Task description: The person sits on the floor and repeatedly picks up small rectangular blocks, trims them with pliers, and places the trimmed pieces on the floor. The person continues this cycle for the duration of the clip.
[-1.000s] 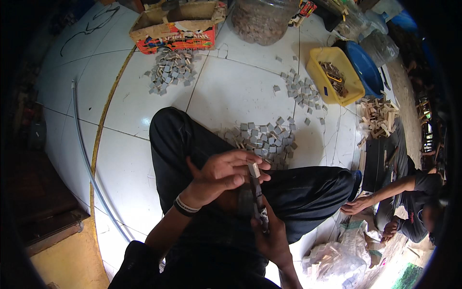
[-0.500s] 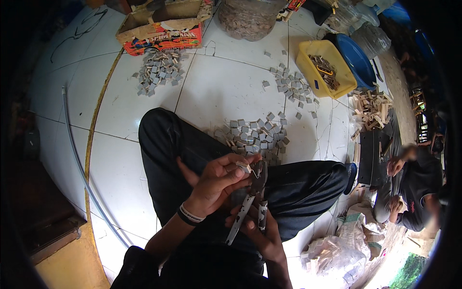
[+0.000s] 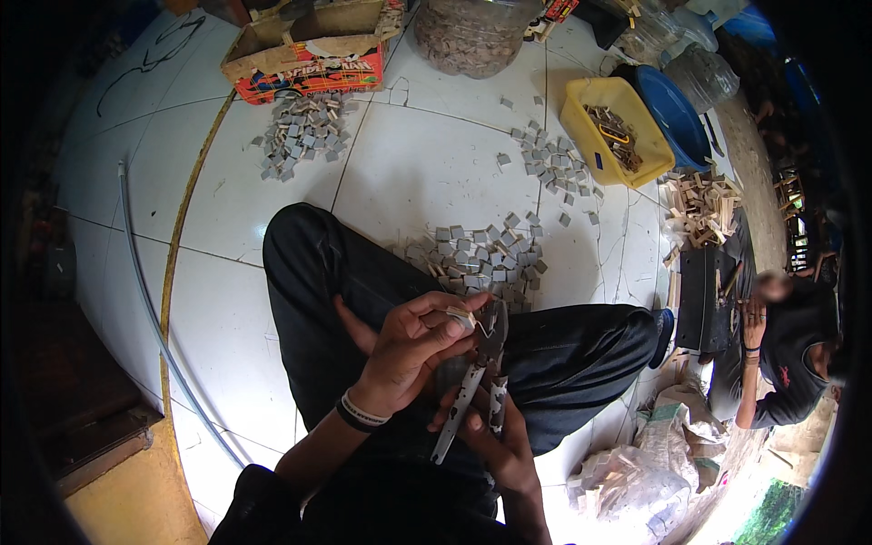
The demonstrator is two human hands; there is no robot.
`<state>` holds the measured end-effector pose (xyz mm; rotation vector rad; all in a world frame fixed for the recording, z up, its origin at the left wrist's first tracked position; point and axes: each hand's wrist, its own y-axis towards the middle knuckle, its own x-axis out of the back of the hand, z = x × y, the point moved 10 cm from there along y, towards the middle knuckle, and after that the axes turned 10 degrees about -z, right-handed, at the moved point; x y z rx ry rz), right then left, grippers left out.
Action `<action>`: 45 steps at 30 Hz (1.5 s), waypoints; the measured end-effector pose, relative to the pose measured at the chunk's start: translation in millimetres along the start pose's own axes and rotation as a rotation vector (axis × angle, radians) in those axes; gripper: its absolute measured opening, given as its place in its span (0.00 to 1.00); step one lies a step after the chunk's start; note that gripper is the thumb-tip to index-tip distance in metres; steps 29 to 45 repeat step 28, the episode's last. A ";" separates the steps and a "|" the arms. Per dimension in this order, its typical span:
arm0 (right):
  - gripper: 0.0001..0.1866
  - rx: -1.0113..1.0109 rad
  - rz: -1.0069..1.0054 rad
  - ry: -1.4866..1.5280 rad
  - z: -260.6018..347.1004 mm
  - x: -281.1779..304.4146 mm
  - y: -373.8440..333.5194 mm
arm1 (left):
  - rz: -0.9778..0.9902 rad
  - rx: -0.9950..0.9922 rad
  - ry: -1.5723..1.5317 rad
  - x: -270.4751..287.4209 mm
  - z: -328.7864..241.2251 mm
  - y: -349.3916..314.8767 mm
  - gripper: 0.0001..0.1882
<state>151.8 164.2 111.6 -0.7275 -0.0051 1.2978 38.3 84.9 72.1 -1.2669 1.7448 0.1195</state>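
My left hand (image 3: 400,350) pinches a small pale wooden block (image 3: 461,318) with a grey face between thumb and fingers, above my lap. My right hand (image 3: 495,445) is wrapped round the lower handles of a pair of pliers (image 3: 495,345) with a dark metal head and worn, white-flecked handles. The handles stand somewhat apart. The pliers' head points away from me, right beside the block, close to my left fingertips. A thin light strip shows between block and jaws; whether the jaws grip it I cannot tell. Past my legs lies a pile of similar grey-faced blocks (image 3: 486,254).
More grey-faced blocks lie in piles at the far left (image 3: 304,136) and far right (image 3: 549,163). A red-sided wooden box (image 3: 309,77), a yellow tub (image 3: 581,118) and a blue basin (image 3: 677,109) stand beyond. Wood offcuts (image 3: 699,204) and a seated co-worker (image 3: 790,345) are at right.
My hands, the block and the pliers have barely shifted. At right, the co-worker's arm has moved, with a hand now raised toward the head.
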 end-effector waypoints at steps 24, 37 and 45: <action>0.13 -0.182 -0.180 -0.259 -75.9 27.8 19.1 | 0.014 0.010 0.027 18.0 21.9 11.8 0.12; 0.11 -0.179 -0.240 -0.178 -74.0 37.8 24.3 | 0.064 0.026 0.055 14.0 28.2 26.1 0.14; 0.11 -0.179 -0.240 -0.178 -74.0 37.8 24.3 | 0.064 0.026 0.055 14.0 28.2 26.1 0.14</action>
